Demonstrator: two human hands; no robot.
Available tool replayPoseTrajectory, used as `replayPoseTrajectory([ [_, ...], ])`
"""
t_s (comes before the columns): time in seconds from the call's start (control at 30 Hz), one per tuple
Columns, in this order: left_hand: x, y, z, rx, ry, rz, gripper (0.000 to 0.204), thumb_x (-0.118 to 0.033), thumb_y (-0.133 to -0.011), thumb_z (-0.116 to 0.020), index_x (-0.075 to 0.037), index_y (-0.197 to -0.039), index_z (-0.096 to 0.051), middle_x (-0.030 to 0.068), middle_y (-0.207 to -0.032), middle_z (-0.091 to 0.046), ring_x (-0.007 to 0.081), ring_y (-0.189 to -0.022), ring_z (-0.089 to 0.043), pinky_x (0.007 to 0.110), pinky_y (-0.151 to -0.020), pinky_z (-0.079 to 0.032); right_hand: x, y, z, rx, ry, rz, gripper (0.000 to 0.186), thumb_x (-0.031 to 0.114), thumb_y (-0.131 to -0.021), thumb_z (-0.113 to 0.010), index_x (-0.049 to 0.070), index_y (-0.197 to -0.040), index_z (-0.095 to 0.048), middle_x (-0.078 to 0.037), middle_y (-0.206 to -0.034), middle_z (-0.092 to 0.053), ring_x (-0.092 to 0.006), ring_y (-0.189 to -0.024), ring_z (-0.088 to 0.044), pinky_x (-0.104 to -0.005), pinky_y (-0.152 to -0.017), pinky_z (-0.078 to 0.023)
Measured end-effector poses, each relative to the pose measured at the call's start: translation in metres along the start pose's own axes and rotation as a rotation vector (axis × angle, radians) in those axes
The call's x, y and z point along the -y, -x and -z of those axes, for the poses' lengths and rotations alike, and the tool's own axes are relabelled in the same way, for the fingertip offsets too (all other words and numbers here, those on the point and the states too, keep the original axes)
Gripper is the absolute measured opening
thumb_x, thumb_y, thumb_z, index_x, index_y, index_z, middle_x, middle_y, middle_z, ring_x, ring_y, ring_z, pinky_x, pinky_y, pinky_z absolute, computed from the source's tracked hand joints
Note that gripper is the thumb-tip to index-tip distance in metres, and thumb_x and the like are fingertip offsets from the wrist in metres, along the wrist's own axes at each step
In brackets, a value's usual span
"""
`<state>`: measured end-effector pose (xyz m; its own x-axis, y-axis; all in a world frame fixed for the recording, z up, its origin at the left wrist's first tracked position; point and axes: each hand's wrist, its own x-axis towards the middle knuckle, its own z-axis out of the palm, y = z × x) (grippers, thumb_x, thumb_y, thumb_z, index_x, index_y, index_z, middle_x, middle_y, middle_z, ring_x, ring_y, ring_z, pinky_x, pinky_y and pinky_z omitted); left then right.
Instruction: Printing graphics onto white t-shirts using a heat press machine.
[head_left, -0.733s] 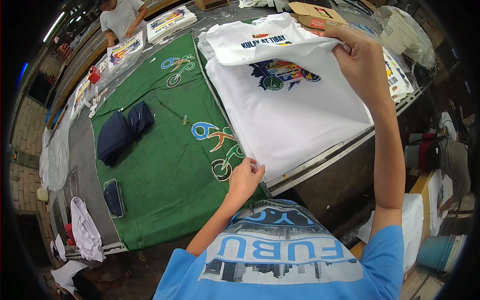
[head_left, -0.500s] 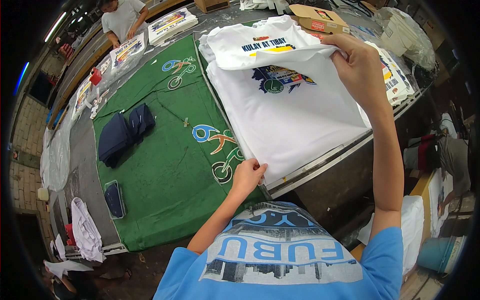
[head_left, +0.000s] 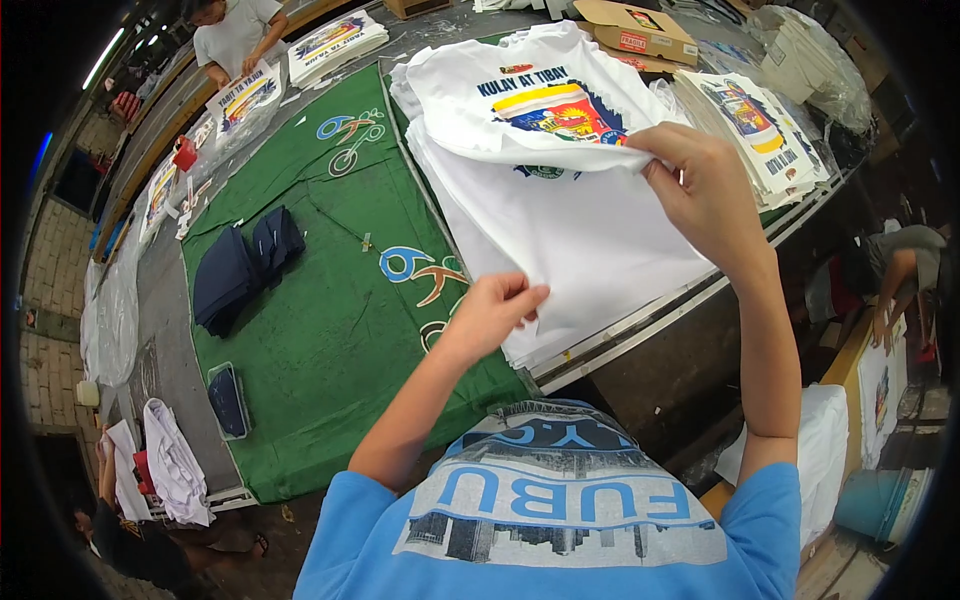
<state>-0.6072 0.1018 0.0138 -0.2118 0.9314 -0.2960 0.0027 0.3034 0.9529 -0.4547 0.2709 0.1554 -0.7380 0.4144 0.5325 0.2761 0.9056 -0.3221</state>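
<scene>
A stack of white T-shirts [head_left: 560, 235] lies on the table, the top one bearing a colourful print. My right hand [head_left: 690, 185] pinches the raised edge of that shirt just below the print, partly hiding a darker print underneath. At the stack's left edge, my left hand [head_left: 495, 310] has thumb and forefinger closed on the white fabric, slightly lifted. Left of the stack, a green cloth [head_left: 310, 375] with painted figures holds folded navy fabric [head_left: 235, 275] and a small clear tray [head_left: 227, 400].
Printed white stacks [head_left: 750, 130] and a cardboard box [head_left: 635, 35] sit behind. A co-worker in white [head_left: 235, 40] handles printed pieces at back left. Other people [head_left: 130, 540] appear at lower left and right [head_left: 890, 270]. Crumpled white cloth [head_left: 175, 460] hangs at the left edge.
My right hand has moved down and toward me with the shirt's edge, exposing more of the top print. My left hand has risen along the left edge, lifting fabric.
</scene>
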Motion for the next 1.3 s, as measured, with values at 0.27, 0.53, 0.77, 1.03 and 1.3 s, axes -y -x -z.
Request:
replayPoseTrajectory([
  [0.27, 0.099, 0.017, -0.039, -0.232, 0.297, 0.156, 0.026, -0.015, -0.081, -0.068, 0.002, -0.087, -0.049, 0.0071, -0.074, -0.059, 0.0138, -0.063, -0.06, 0.024, -0.051, -0.05, -0.001, -0.008, 0.0, -0.035, 0.035, 0.069, 0.016, 0.004, -0.076, -0.057, 0.003, -0.09, -0.065, -0.013, -0.08, -0.063, -0.0288, -0.066, -0.059, -0.0358, -0.061, -0.045],
  [0.53, 0.083, 0.031, -0.04, -0.39, -0.141, -0.095, 0.026, -0.006, -0.083, -0.062, 0.0, -0.102, -0.045, 0.0098, -0.063, -0.061, 0.013, -0.057, -0.061, 0.026, -0.052, -0.046, -0.029, -0.062, 0.025, -0.223, 0.089, 0.037, 0.017, 0.008, -0.08, -0.055, 0.005, -0.092, -0.066, -0.014, -0.068, -0.061, -0.0233, -0.055, -0.058, -0.0313, -0.056, -0.044],
  [0.77, 0.057, 0.041, -0.037, -0.169, -0.25, -0.021, 0.014, -0.008, -0.085, -0.058, -0.001, -0.097, -0.053, 0.0132, -0.065, -0.062, 0.0184, -0.059, -0.063, 0.029, -0.054, -0.045, -0.134, -0.113, 0.037, -0.242, 0.05, -0.182, 0.02, 0.012, -0.079, -0.054, 0.004, -0.092, -0.066, -0.013, -0.071, -0.063, -0.0183, -0.055, -0.055, -0.0283, -0.058, -0.044],
  [1.03, 0.036, 0.032, -0.012, 0.125, -0.03, 0.143, 0.016, -0.014, -0.087, -0.061, -0.001, -0.098, -0.06, 0.0008, -0.064, -0.058, 0.003, -0.061, -0.053, 0.02, -0.055, -0.041, -0.245, -0.158, 0.023, -0.29, 0.029, -0.373, 0.023, 0.018, -0.079, -0.058, 0.004, -0.094, -0.067, -0.011, -0.076, -0.067, -0.0188, -0.065, -0.06, -0.0281, -0.066, -0.046],
  [1.3, 0.004, 0.016, -0.001, 0.297, 0.07, 0.222, 0.015, -0.012, -0.087, -0.062, -0.003, -0.098, -0.064, 0.0029, -0.081, -0.067, 0.0067, -0.074, -0.061, 0.021, -0.067, -0.047, -0.319, -0.173, -0.011, -0.255, -0.081, -0.55, 0.023, 0.021, -0.079, -0.06, 0.005, -0.093, -0.069, -0.009, -0.074, -0.066, -0.0147, -0.066, -0.059, -0.0268, -0.064, -0.044],
])
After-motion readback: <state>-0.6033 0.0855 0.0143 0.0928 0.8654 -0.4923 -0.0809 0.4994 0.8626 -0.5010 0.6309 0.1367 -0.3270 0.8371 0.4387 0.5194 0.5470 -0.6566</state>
